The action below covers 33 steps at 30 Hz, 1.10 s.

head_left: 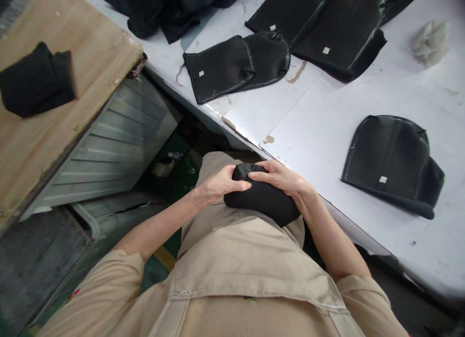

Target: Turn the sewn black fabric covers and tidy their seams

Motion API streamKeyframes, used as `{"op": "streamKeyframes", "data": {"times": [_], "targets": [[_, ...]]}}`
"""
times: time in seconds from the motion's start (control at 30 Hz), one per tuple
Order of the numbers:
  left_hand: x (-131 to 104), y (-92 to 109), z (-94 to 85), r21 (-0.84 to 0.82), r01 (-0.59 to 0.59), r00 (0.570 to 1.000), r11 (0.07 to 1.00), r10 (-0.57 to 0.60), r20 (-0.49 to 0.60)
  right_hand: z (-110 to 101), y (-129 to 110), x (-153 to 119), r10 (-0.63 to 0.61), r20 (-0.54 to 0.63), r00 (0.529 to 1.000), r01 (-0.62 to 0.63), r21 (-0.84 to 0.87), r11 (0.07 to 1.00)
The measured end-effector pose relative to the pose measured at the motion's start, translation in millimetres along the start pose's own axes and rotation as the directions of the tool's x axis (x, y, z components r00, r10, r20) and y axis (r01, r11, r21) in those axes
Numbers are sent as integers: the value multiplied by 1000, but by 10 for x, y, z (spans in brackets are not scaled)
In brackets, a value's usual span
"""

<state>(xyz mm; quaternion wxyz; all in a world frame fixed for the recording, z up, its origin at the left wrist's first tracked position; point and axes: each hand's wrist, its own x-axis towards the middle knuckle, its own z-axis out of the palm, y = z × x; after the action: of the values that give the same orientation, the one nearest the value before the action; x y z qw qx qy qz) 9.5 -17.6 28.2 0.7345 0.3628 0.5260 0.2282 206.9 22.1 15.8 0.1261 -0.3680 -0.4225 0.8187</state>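
A black fabric piece (pixel 262 199) is held in front of my lap by both hands. My left hand (pixel 229 182) is closed on its left end, with the thumb lying across the top. From the upper right, my right hand (pixel 276 176) grips the same piece, thumb over its top edge and close to the left thumb. The fingers under the fabric are hidden. The piece looks folded or curved, and its lower right part hangs toward my right forearm.
A white table (pixel 366 102) holds a black sewn piece (pixel 388 162), two overlapping pieces (pixel 223 68), larger panels (pixel 334 31), a dark cloth pile (pixel 160 7) and crumpled white material (pixel 431 42). A wooden board (pixel 96 41) at left bears folded black cloth (pixel 34 82).
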Motion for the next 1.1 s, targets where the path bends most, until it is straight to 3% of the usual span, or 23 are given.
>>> {"op": "streamKeyframes", "data": {"times": [0.27,0.37,0.47,0.57,0.77,0.83,0.9,0.93,0.97,1.07,1.1], "targets": [[20,-14,40,58,-33,997,998,37,-63,13,3,-7,-12,-31,999,12,-8,1000],[11,-1,-42,41,-37,999,998,37,4,-9,24,-4,8,-32,999,-8,10,1000],[-25,7,-156,-66,-9,993,998,17,120,-50,39,-18,31,-41,999,-29,58,998],[-62,-28,-225,-160,18,986,987,9,165,-92,33,-37,57,-73,996,-48,119,992],[-16,-88,-147,-279,-87,994,956,104,46,-121,-57,-57,-7,-186,983,40,175,984],[-8,-22,-136,-194,-129,992,972,130,-11,-126,-91,-65,-37,-220,975,75,164,984],[-50,87,-158,29,-196,974,980,198,-107,-124,-115,-60,-60,-258,964,103,156,982],[-90,144,-175,177,-244,943,954,276,-188,-116,-125,-49,-65,-287,956,114,157,981],[-138,191,-191,321,-286,880,903,380,-284,-100,-135,-32,-67,-321,945,124,162,979],[-245,201,-195,585,-311,571,749,639,-515,7,-192,36,-51,-409,911,147,206,968],[-243,154,-185,619,-291,520,730,664,-538,58,-225,51,-52,-420,906,162,229,960]]}}
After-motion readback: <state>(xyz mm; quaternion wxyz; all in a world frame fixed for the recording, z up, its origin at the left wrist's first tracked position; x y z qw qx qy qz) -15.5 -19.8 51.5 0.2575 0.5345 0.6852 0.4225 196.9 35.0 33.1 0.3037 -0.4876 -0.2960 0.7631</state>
